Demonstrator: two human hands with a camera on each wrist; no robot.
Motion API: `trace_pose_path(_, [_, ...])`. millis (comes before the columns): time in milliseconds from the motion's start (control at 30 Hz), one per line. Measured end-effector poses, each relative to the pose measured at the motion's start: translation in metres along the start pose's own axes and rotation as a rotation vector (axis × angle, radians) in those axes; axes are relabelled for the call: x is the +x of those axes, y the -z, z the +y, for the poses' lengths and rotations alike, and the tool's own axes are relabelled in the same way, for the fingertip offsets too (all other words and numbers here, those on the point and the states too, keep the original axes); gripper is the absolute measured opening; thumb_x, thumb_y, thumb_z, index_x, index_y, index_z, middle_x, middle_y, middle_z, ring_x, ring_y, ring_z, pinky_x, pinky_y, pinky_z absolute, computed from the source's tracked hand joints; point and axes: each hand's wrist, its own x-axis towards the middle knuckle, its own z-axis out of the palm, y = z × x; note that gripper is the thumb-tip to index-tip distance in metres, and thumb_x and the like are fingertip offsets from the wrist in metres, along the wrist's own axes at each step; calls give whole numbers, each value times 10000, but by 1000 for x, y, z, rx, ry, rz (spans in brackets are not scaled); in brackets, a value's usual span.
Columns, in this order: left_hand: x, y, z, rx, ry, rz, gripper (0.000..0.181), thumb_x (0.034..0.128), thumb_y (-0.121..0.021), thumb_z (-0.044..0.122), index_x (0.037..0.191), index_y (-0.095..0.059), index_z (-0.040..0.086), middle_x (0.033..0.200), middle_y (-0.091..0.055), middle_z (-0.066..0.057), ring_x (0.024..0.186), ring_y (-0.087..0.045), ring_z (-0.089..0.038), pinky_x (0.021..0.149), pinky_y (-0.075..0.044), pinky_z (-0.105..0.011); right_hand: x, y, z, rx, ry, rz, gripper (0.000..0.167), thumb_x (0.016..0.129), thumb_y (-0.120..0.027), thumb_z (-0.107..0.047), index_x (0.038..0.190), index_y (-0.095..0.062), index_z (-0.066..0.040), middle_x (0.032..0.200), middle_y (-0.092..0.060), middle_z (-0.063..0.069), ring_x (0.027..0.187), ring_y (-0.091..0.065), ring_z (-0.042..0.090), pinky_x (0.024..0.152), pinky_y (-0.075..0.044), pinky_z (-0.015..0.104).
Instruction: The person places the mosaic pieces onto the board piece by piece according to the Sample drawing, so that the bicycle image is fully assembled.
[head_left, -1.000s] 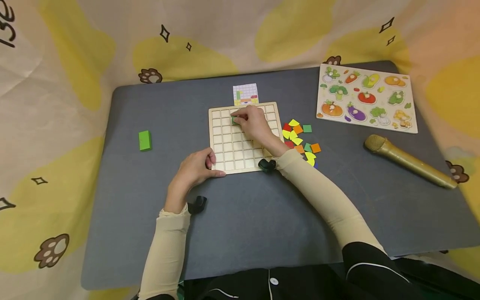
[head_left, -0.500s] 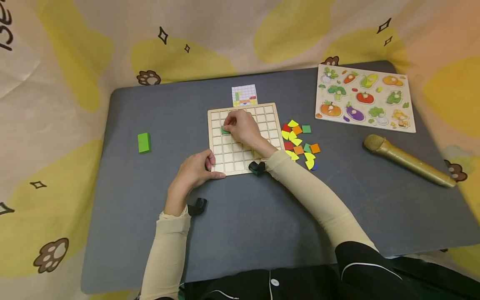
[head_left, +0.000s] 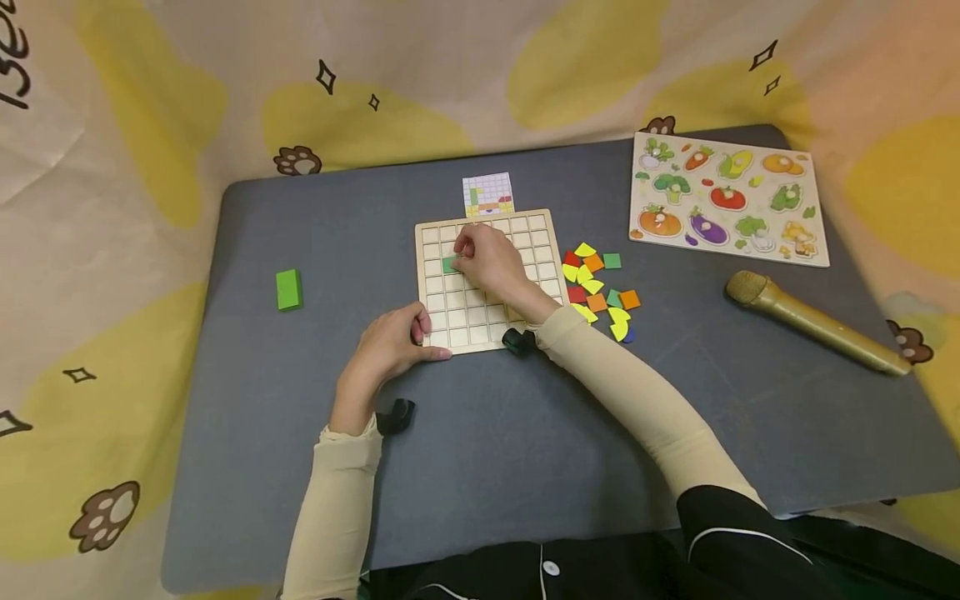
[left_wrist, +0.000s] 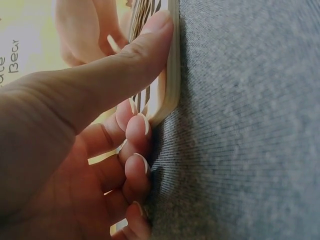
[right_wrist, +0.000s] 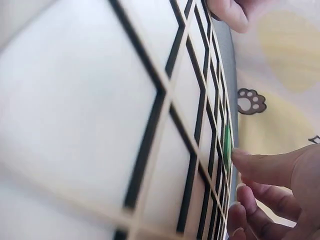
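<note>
In the head view, a wooden grid board (head_left: pixel 478 315) has one green square (head_left: pixel 448 265) lying near its upper left. The left hand (head_left: pixel 386 340) holds the board's near left corner; the left wrist view has its thumb (left_wrist: pixel 150 55) along the edge and bent fingertips beside the corner. Over the board's upper part is the right hand (head_left: pixel 491 262). From the right wrist, its thumb tip (right_wrist: pixel 241 157) touches or nearly touches the green square (right_wrist: pixel 227 145), other fingers bent, apart from the thumb. A small pattern card (head_left: pixel 487 196) lies behind the board.
Several loose red, orange, yellow, green and blue pieces (head_left: pixel 592 286) lie right of the board. Farther right are a vegetable puzzle (head_left: pixel 720 179) and a gold microphone (head_left: pixel 825 323). A green block (head_left: pixel 288 290) stands at the left of the grey table (head_left: pixel 247 400).
The right hand has brought the green square left and nearer the person on the board, and the fingers have loosened from it. The left hand has stayed at the corner.
</note>
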Motion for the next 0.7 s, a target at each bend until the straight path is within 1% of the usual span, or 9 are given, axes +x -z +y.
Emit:
trace_pose_path(100, [0, -1, -1, -3, 0, 1, 503, 793, -952, 372, 951, -538, 134, 841, -530, -31, 760, -489, -219, 701, -344, -351, -7, 11, 7, 2, -26, 16, 152, 942, -800, -169, 1048, -710, -108, 943, -610, 32, 870, -571, 199, 741, -420, 339])
trace_pose_path(167, [-1, -1, -1, -5, -2, 0, 505, 795, -951, 377, 952, -537, 134, 840, -530, -30, 758, -487, -218, 702, -342, -351, -12, 20, 16, 7, -38, 38, 150, 941, -790, -156, 1055, -712, -97, 960, -614, 49, 893, -575, 221, 770, -428, 360])
trace_pose_path(267, [-2, -1, 0, -10, 0, -1, 504, 794, -952, 376, 956, -540, 135, 845, -530, -28, 761, -486, -219, 709, -341, -353, -20, 35, 32, 12, -60, 71, 159, 941, -782, -155, 1068, -717, -86, 1000, -625, 81, 938, -590, 255, 808, -451, 398])
trace_pose_path(333, [-3, 0, 1, -12, 4, -2, 503, 795, -951, 375, 959, -541, 133, 849, -529, -28, 767, -485, -219, 714, -340, -353, -27, 45, 44, 26, -61, 91, 169, 942, -776, -149, 1080, -722, -67, 1028, -624, 112, 949, -586, 280, 821, -449, 407])
trace_pose_path(500, [-3, 1, 0, -14, 9, -3, 501, 798, -950, 372, 960, -541, 132, 852, -530, -29, 773, -485, -221, 720, -339, -355, -46, 67, 72, 17, -78, 125, 208, 959, -765, -131, 1137, -722, -32, 1066, -601, 155, 936, -540, 313, 807, -411, 411])
trace_pose_path(633, [-3, 1, 1, -10, 7, 1, 499, 795, -951, 372, 957, -542, 136, 852, -534, -27, 773, -489, -220, 718, -340, -355, -61, 83, 91, 4, -93, 155, 244, 962, -762, -107, 1182, -727, -8, 1105, -596, 189, 967, -537, 340, 825, -415, 435])
trace_pose_path(700, [-3, 1, 1, -8, 3, 0, 498, 798, -949, 376, 956, -543, 136, 849, -536, -26, 771, -491, -218, 716, -341, -354, -67, 90, 100, 0, -99, 175, 240, 970, -745, -101, 1189, -734, -4, 1109, -586, 202, 960, -527, 349, 811, -404, 435])
